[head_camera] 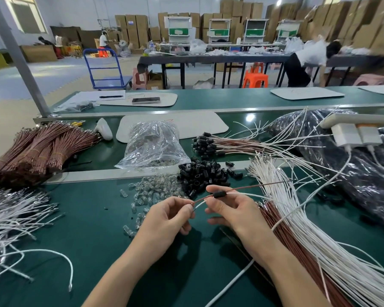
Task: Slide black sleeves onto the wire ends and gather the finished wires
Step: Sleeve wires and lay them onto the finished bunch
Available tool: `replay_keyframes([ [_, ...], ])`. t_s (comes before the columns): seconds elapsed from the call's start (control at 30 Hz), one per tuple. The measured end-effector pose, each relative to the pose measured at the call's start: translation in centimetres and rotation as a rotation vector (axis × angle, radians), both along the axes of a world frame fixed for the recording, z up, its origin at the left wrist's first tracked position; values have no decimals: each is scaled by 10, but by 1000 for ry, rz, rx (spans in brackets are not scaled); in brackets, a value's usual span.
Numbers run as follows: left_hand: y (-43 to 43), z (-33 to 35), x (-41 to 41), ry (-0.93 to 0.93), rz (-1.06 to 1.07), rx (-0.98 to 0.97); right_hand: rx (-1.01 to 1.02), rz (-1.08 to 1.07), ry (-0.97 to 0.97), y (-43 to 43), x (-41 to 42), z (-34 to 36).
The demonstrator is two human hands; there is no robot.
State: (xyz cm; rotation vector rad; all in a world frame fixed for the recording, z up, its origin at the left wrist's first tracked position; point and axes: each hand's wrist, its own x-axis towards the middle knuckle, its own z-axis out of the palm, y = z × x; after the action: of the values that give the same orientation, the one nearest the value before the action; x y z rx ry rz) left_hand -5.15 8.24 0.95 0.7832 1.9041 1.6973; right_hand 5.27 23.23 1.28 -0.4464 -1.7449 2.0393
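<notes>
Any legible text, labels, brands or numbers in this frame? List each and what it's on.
No text here can be read.
Blue label on a stacked cardboard box: too small.
White sticker on a green shelf panel: blurred.
Faint red marks on the white mat: not legible.
Paper under the pen: no writing that can be made out.
</notes>
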Motion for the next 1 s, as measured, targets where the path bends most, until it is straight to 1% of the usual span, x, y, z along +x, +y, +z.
replay_keyframes([
  [0.07, -1, 0, 0, 0, -13, 19, -56, 35, 22, 2, 2, 2],
  [0.2, -4, -1, 5, 38, -28, 77, -225, -5, 64, 2, 0, -1],
  [0.27, -4, -3, 7, 73, -37, 85, -276, 5, 87, 0, -1, -2],
  [0.4, -5, -3, 9, 107, -40, 74, -202, 5, 51, 1, 1, 1],
  [0.53, -5, -2, 8, 133, -47, 45, -176, 84, 32, 1, 2, 2],
  [0.63, -5, -1, 8, 150, -60, 24, -74, 121, -16, -4, 2, 2],
  [0.73, -5, -1, 9, 140, -56, 27, 4, 103, -60, -8, 2, 2],
  [0.9, -2, 1, 9, 154, -24, 54, 37, 29, -37, -8, 0, 0],
  [1.0, -2, 0, 9, 132, -5, 69, -11, 3, -10, -9, 1, 2],
])
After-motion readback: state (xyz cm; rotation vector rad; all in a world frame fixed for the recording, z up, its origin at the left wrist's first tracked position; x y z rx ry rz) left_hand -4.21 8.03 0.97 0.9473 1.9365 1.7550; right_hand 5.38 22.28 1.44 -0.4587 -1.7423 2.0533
